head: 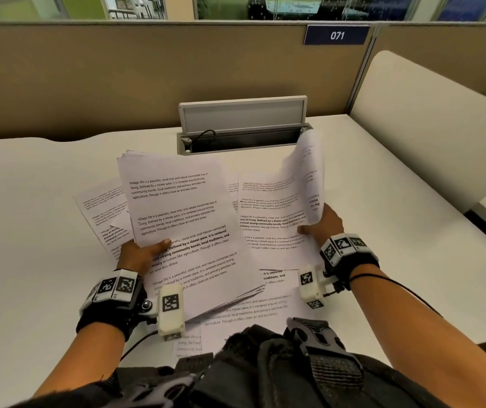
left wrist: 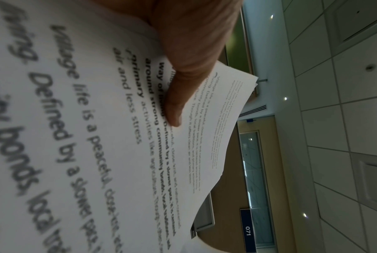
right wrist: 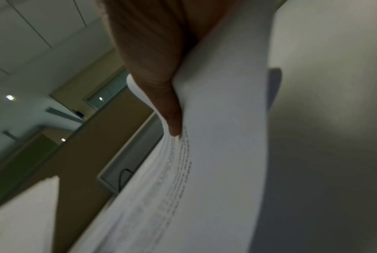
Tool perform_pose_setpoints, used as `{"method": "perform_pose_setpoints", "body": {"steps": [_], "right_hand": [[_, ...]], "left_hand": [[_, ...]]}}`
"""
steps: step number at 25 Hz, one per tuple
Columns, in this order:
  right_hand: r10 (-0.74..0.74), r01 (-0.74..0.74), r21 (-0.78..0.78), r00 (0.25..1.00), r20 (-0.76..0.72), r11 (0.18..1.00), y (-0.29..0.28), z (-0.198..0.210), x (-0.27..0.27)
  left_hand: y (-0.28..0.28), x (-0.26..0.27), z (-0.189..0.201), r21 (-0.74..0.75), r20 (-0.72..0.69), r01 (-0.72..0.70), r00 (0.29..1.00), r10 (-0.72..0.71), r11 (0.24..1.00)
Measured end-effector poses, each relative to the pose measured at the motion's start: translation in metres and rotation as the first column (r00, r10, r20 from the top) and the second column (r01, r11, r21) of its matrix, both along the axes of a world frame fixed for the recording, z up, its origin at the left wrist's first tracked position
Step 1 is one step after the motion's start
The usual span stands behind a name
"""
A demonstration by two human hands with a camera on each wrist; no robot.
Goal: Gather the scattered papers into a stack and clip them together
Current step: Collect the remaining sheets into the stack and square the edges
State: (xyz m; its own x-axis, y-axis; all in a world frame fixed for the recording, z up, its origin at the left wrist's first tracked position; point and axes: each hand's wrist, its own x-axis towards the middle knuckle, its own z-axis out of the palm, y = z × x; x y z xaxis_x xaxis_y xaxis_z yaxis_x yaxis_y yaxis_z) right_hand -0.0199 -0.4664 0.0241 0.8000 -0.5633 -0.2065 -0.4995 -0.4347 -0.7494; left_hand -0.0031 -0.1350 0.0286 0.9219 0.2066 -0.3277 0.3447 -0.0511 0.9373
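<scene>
White desk, strewn with loose printed sheets; gathered stack raised above them, pinched by left hand, thumb on top. Curling sheet pinched by right hand: best laid squarely onto stack, edges aligned. Thumb pressure legible only in wrist views; no clip visible anywhere.

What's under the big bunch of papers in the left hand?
More printed sheets lie on the white desk beneath the bunch that the left hand holds. Anything further under them is covered.
</scene>
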Motion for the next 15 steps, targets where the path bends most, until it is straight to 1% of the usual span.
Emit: {"method": "perform_pose_setpoints", "body": {"steps": [3,5,7,10,12,15], "right_hand": [[0.029,-0.027,-0.017,0.986,0.163,1.000,-0.003,0.018,-0.002],[0.030,-0.023,-0.028,0.958,0.284,0.999,-0.006,0.036,-0.004],[0.025,-0.013,-0.032,0.915,0.403,0.999,-0.008,0.053,-0.006],[-0.018,0.036,-0.020,0.829,0.559,0.999,-0.007,0.076,-0.008],[-0.092,0.075,0.054,0.756,0.649,0.996,-0.003,0.087,-0.006],[-0.245,0.072,0.261,0.639,0.729,0.963,0.001,0.095,-0.002]], "left_hand": [[0.006,0.001,-0.003,-0.001,0.011,-0.017,1.000,0.017,1.000],[0.010,0.004,-0.007,0.021,0.008,-0.029,1.000,0.029,0.999],[0.012,0.005,-0.011,0.048,0.006,-0.040,0.999,0.039,0.998],[0.011,0.005,-0.013,0.048,0.020,-0.045,0.999,0.044,0.998],[0.010,0.006,-0.014,0.073,0.036,-0.056,0.998,0.054,0.996],[0.014,0.007,-0.012,0.144,0.055,-0.083,0.996,0.076,0.986]]}}
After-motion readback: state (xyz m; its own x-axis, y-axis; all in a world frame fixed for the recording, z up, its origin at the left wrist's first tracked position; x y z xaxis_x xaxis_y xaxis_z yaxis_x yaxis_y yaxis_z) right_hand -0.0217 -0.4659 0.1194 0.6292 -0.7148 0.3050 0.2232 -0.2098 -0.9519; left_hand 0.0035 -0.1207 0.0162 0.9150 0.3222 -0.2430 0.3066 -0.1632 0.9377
